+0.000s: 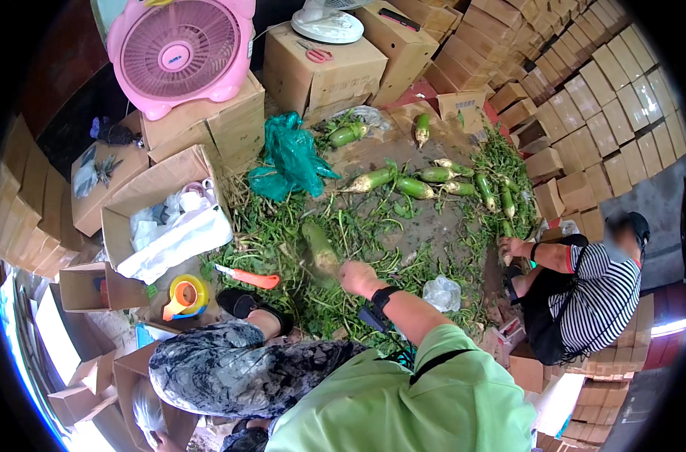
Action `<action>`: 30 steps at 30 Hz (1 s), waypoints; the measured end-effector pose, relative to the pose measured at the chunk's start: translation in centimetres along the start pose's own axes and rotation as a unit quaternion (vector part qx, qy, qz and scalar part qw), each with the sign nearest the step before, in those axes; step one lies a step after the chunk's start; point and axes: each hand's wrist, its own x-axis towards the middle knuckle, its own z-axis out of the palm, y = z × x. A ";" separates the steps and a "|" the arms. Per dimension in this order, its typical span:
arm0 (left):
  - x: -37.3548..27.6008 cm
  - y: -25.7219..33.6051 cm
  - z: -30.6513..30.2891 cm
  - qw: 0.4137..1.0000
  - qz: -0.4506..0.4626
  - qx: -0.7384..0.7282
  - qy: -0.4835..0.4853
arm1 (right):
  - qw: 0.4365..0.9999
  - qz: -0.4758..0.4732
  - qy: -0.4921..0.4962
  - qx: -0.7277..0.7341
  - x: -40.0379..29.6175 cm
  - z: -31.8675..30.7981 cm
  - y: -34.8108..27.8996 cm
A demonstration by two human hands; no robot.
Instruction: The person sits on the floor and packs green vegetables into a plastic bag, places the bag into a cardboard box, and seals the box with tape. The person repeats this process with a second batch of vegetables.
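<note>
My right hand [359, 279], with a dark band at the wrist, is closed at the root end of a green radish [319, 244], which is blurred. Below it lie cut leaves and stems [315, 305]. At the bottom left, my left hand [165, 442] touches a clear plastic bag [148, 408] in a cardboard box; its grip is unclear. A knife with an orange handle [255, 278] lies on the leaves near my shoe. More green radishes [415, 187] lie on the ground ahead, and one [422, 130] lies apart, farther back. A crumpled clear bag [442, 294] is right of my right hand.
A co-worker [594, 299] sits at the right, one hand on a radish. An open box of white bags [162, 226], tape rolls [187, 296] and a pink fan [176, 56] are at the left. A green plastic bag [292, 155] lies ahead; stacked cartons [603, 118] rise at the right.
</note>
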 end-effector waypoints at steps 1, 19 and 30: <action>0.2 -0.9 -0.3 1.000 0.000 0.007 -0.003 | 1.000 -0.013 -0.009 0.007 0.1 0.7 -0.5; -4.0 4.1 -1.8 0.996 -0.028 -0.081 0.031 | 0.994 0.086 -0.051 -0.048 3.5 10.1 3.7; -4.8 4.6 -1.5 0.994 -0.015 -0.094 0.056 | 0.994 0.041 -0.074 -0.073 4.2 8.6 4.0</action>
